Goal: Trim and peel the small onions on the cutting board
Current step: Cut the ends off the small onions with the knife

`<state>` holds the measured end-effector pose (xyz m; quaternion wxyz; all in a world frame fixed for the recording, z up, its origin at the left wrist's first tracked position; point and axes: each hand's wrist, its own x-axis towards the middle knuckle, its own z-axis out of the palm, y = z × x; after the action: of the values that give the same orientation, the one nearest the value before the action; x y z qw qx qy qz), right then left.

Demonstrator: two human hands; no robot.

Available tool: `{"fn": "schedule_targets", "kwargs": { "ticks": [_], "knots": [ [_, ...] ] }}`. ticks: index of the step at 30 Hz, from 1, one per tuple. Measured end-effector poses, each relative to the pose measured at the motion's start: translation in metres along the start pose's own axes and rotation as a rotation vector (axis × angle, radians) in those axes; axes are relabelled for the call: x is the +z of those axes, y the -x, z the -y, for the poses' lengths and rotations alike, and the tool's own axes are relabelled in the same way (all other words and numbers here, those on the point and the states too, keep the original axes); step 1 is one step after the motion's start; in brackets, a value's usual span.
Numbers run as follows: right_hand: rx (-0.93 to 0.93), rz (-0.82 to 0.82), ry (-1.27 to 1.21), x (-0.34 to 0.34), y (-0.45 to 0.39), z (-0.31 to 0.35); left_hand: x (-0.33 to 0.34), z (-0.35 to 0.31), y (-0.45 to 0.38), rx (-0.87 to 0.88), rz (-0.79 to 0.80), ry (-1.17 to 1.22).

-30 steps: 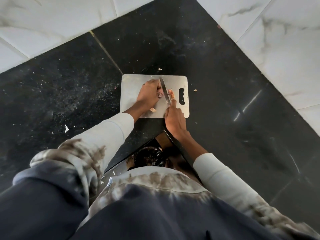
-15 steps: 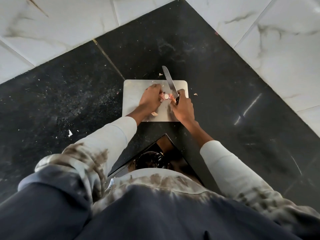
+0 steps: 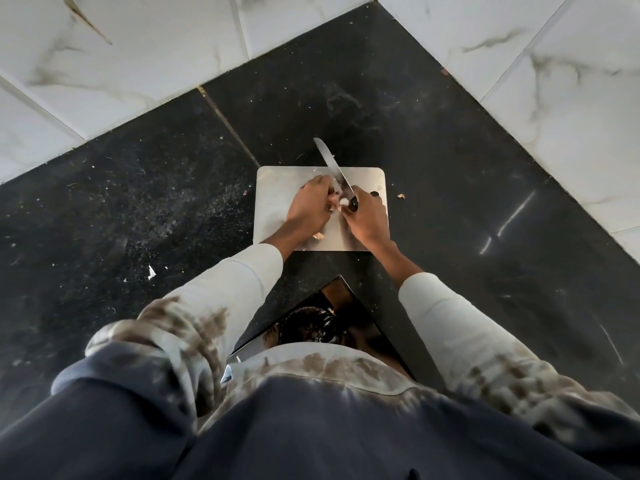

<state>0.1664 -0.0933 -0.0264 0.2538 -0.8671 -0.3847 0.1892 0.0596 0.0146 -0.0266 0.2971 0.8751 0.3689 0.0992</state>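
Over the pale metal cutting board (image 3: 277,202), the left hand (image 3: 308,209) pinches a small white onion (image 3: 343,201) at its fingertips, touching the right hand (image 3: 369,218), which grips a black-handled silver knife (image 3: 332,166).

One board (image 3: 277,202), one knife (image 3: 330,164), one onion (image 3: 343,201), two hands (image 3: 308,207) (image 3: 369,218), and a few peel scraps (image 3: 401,196) show.

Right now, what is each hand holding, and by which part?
The right hand grips the knife by its black handle. The left hand pinches a small onion at its fingers.
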Motion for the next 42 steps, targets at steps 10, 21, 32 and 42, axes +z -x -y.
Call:
{"fn": "schedule_targets", "kwargs": {
  "ticks": [10,21,32,42],
  "knots": [
    [0.01,0.059,-0.112,-0.009,-0.001,0.002,-0.023,0.017,-0.013,-0.031,0.043,0.017],
    [-0.037,0.024,-0.203,0.006,0.004,0.018,-0.05,0.069,0.017,-0.059,0.083,0.237],
    [-0.063,0.081,-0.232,0.012,0.024,0.015,-0.044,0.061,0.032,0.062,0.14,0.104],
    [-0.08,0.089,-0.247,0.027,0.041,0.015,-0.035,0.058,0.038,-0.045,-0.002,0.179]
  ]
}}
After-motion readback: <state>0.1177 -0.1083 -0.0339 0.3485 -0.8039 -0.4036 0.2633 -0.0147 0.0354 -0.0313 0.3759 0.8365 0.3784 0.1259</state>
